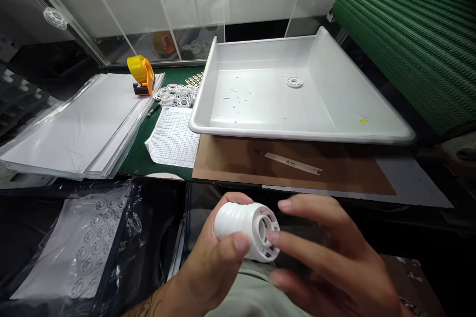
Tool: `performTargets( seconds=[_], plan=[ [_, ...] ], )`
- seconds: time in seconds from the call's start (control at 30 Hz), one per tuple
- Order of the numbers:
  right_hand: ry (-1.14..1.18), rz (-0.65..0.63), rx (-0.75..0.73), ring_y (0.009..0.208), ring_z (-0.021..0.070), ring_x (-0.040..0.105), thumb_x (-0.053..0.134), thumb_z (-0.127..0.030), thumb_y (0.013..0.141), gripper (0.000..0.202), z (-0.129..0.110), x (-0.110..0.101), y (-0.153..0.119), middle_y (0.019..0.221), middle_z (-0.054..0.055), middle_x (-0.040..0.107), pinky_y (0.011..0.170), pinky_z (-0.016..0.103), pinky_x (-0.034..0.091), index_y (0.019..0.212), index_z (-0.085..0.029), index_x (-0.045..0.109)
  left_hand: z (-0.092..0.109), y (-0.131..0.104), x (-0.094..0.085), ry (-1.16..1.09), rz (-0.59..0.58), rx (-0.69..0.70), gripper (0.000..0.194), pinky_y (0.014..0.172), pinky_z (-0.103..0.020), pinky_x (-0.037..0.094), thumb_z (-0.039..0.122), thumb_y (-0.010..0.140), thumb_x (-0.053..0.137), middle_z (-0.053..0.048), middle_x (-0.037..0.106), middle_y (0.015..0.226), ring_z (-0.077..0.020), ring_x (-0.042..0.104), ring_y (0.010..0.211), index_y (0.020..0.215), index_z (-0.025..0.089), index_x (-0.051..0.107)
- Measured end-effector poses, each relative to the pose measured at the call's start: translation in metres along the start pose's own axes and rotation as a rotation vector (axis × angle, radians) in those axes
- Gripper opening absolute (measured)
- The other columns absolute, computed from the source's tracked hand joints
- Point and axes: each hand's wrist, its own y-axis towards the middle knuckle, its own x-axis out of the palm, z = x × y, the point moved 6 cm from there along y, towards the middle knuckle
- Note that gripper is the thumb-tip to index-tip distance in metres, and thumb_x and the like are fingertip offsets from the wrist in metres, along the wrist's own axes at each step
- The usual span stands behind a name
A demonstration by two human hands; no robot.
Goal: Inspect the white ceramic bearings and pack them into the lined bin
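My left hand is wrapped round a stack of white plastic rings, with the thumb along its near side. The stack lies tilted, and its slotted end ring with a round centre hole faces right. My right hand is beside that end with fingers spread, slightly smeared by motion. One of its fingertips overlaps the end ring; whether it touches I cannot tell. Beyond my hands, a single white ring lies in the large white tray, with small white scraps to its left.
A cutter-like tool marked A16 lies on brown cardboard. Left of the tray are a printed sheet, piled white rings, a tape dispenser and bagged sheets. A green conveyor belt slopes at right. Bagged rings sit lower left.
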Motion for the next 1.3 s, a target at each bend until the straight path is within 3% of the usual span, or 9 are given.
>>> performTargets(
  seconds=[0.1, 0.2, 0.37, 0.63, 0.8, 1.03, 1.17, 1.3],
  plan=[
    [0.129, -0.018, -0.038, 0.115, 0.0309, 0.066, 0.065, -0.033, 0.11, 0.015, 0.009, 0.004, 0.01, 0.134, 0.014, 0.059, 0.096, 0.042, 0.063, 0.116, -0.023, 0.075, -0.001, -0.001, -0.004, 0.044, 0.078, 0.006, 0.045, 0.077, -0.023, 0.053, 0.045, 0.08, 0.092, -0.005, 0.074, 0.098, -0.0138, 0.067, 0.085, 0.111, 0.019, 0.072],
    [0.326, 0.019, 0.108, 0.114, 0.0272, 0.067, 0.064, -0.044, 0.112, 0.024, 0.024, 0.001, 0.016, 0.131, 0.01, 0.062, 0.095, 0.034, 0.063, 0.104, -0.025, 0.075, -0.004, -0.001, -0.005, 0.037, 0.063, 0.013, 0.043, 0.072, -0.022, 0.056, 0.05, 0.085, 0.086, -0.004, 0.074, 0.095, -0.0134, 0.07, 0.079, 0.111, 0.019, 0.072],
    [0.543, 0.222, 0.368, 0.101, 0.0244, 0.072, 0.063, -0.059, 0.109, 0.038, 0.045, -0.006, 0.01, 0.118, 0.007, 0.069, 0.089, 0.031, 0.065, 0.094, -0.026, 0.076, -0.004, 0.0, -0.005, 0.023, 0.02, 0.034, 0.044, 0.061, -0.022, 0.058, 0.057, 0.092, 0.078, -0.01, 0.08, 0.106, -0.0163, 0.076, 0.074, 0.113, 0.019, 0.071],
    [0.577, 0.313, 0.428, 0.095, 0.0265, 0.073, 0.073, -0.062, 0.101, 0.04, 0.045, 0.005, 0.001, 0.109, 0.009, 0.07, 0.081, 0.033, 0.066, 0.09, -0.024, 0.079, -0.001, -0.003, -0.001, 0.097, 0.06, 0.009, 0.053, 0.057, -0.019, 0.05, 0.065, 0.086, 0.081, -0.009, 0.078, 0.104, -0.012, 0.071, 0.067, 0.106, 0.017, 0.07],
    [0.504, 0.279, 0.406, 0.101, 0.0282, 0.071, 0.072, -0.065, 0.101, 0.045, 0.038, 0.003, 0.002, 0.113, 0.01, 0.068, 0.084, 0.033, 0.064, 0.087, -0.023, 0.077, -0.004, -0.004, 0.0, 0.104, 0.023, 0.042, 0.052, 0.055, -0.019, 0.047, 0.065, 0.088, 0.077, -0.011, 0.077, 0.107, -0.0125, 0.069, 0.068, 0.109, 0.017, 0.07],
    [0.323, 0.191, 0.235, 0.103, 0.023, 0.069, 0.06, -0.057, 0.112, 0.037, 0.024, -0.002, 0.009, 0.12, 0.007, 0.064, 0.088, 0.029, 0.063, 0.095, -0.026, 0.073, -0.001, -0.006, 0.001, 0.153, 0.015, 0.083, 0.051, 0.06, -0.018, 0.05, 0.058, 0.082, 0.086, -0.006, 0.072, 0.102, -0.0107, 0.066, 0.072, 0.109, 0.018, 0.07],
    [0.026, 0.173, 0.109, 0.11, 0.0277, 0.068, 0.067, -0.034, 0.11, 0.014, 0.052, 0.001, 0.016, 0.127, 0.011, 0.063, 0.089, 0.038, 0.062, 0.102, -0.023, 0.071, 0.004, -0.008, 0.001, 0.225, 0.093, 0.072, 0.055, 0.062, -0.019, 0.053, 0.056, 0.076, 0.093, -0.006, 0.072, 0.105, -0.0108, 0.065, 0.073, 0.11, 0.02, 0.067],
    [-0.32, -0.043, 0.017, 0.108, 0.0355, 0.068, 0.065, -0.029, 0.107, 0.015, 0.093, 0.034, 0.025, 0.122, 0.017, 0.069, 0.092, 0.053, 0.061, 0.104, -0.018, 0.075, 0.005, -0.008, 0.002, 0.267, 0.15, 0.076, 0.057, 0.061, -0.019, 0.054, 0.058, 0.076, 0.092, -0.003, 0.068, 0.086, -0.0114, 0.062, 0.071, 0.109, 0.019, 0.068]
  ],
)
